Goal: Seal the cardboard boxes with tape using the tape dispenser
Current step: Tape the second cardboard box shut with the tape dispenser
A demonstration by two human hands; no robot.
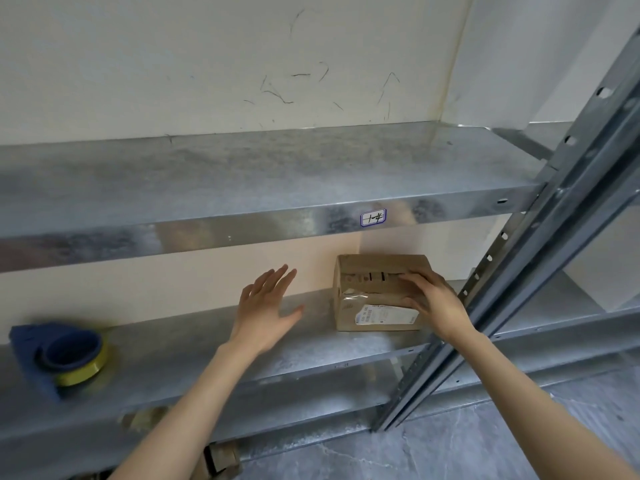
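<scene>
Grey stone-look floor (485, 445) at bottom right, smooth, with pale veins. Lowest shelf holds some brown cardboard bits (221, 459), blurry, can't tell what exactly. Two bare forearms reach up from the bottom edge.

Slanted metal post (512, 282) on the right, galvanized steel with a row of punched holes. It crosses in front of the right wrist and stands just beside the box's right side.

Middle shelf (311, 344) is a flat galvanized sheet, mottled grey with a dull shine.

Tape dispenser (59, 355) lies at far left on this shelf: blue plastic body, round hub, thin roll of yellowish clear tape. Motion-blurred, well apart from both hands.

Left hand (266, 310) is over the middle of the shelf, fingers spread and straight, palm down, holding nothing. Can't tell if it touches the metal.

Right hand (433, 306) holds the cardboard box (367, 292), fingers bent over the top front edge, thumb on the front face.

The box is small, brown and rectangular, with glossy clear tape and a white printed label (381, 315) on the front. It sits near the right end of the middle shelf, close to the wall behind.

Upper shelf (277, 174) is the same spangled steel, with a small white sticker (373, 217) with a blue border on its front lip, handwriting unreadable.

Cream wall (207, 64) behind, matte, with thin dark scuff marks.
</scene>
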